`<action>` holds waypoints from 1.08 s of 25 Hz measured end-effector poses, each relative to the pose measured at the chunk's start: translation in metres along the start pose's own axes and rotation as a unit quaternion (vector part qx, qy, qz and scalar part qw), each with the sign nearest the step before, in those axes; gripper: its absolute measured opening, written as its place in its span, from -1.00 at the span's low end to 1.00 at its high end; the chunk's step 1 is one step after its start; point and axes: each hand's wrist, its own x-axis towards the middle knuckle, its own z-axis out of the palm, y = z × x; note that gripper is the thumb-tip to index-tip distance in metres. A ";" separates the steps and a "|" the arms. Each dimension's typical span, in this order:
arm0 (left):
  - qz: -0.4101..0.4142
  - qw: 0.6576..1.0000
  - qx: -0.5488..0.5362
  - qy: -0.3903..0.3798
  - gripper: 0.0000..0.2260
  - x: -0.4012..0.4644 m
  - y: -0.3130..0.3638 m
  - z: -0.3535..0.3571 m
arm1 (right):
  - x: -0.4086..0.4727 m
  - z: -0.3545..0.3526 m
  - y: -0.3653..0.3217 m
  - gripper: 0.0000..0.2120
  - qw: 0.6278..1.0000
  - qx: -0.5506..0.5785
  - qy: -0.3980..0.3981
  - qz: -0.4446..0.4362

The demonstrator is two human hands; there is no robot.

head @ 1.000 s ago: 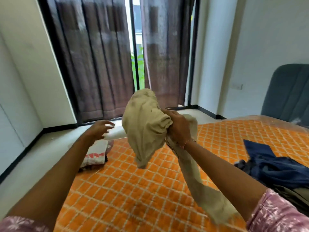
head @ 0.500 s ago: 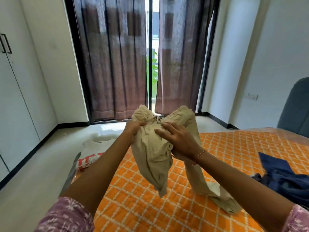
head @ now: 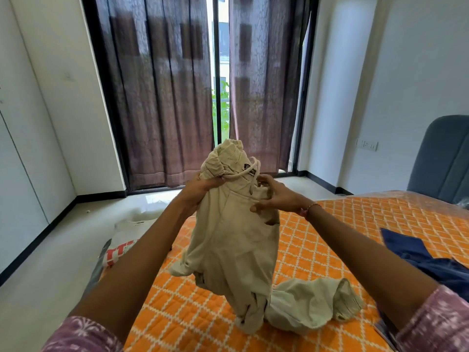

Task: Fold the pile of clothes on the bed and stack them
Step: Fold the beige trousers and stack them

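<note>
Your left hand [head: 203,185] is gripping the bunched waistband of the beige trousers [head: 234,240], fingers curled round the gathered elastic. Your right hand [head: 275,199] is holding the other side of the waist, thumb and fingers pinching the cloth just below the drawstring [head: 250,174], which is looping over the top edge.

You are holding the trousers up in front of you, above the bed [head: 330,250]; the waist is standing highest and the body is hanging straight down. The legs are trailing onto the orange quilted cover, one crumpling beneath the garment and the other lying out towards your right.

A dark blue garment [head: 426,260] is lying on the bed, well apart, on your right. A white item with red print [head: 124,247] is sitting at the bed's left edge, partly hidden behind your left forearm. Brown curtains [head: 162,97] are hanging over the window beyond, and a grey-blue headboard [head: 441,158] is standing at far right.
</note>
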 end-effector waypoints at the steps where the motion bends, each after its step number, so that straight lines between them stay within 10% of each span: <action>1: -0.007 1.000 0.002 -0.006 -0.83 -0.002 0.002 -0.004 | 0.003 -0.005 0.002 -0.08 0.999 -0.036 -0.010 0.014; 4: -0.033 0.999 -0.011 -0.030 -0.69 -0.005 0.000 -0.021 | 0.004 -0.016 0.008 0.01 0.995 -0.066 -0.048 0.053; 10: -0.018 0.996 0.086 0.020 -0.66 -0.009 -0.008 -0.029 | -0.005 0.015 0.000 -0.79 0.991 -0.122 0.050 0.027; 15: -0.027 0.891 0.438 0.119 0.09 -0.007 -0.043 -0.026 | -0.010 0.005 -0.026 -0.74 0.938 -0.240 0.248 -0.020; 21: -0.070 0.972 0.224 0.031 -0.53 0.006 -0.027 0.024 | -0.004 -0.003 -0.059 -0.83 0.915 -0.253 0.306 -0.076; 25: 0.093 0.972 0.095 0.194 -0.88 -0.002 -0.027 0.059 | -0.005 -0.015 -0.047 -0.82 0.921 -0.237 0.308 -0.025; 27: 0.203 0.961 0.108 0.154 -0.96 -0.016 -0.026 0.065 | -0.005 -0.020 -0.037 -0.86 0.926 -0.206 0.316 0.001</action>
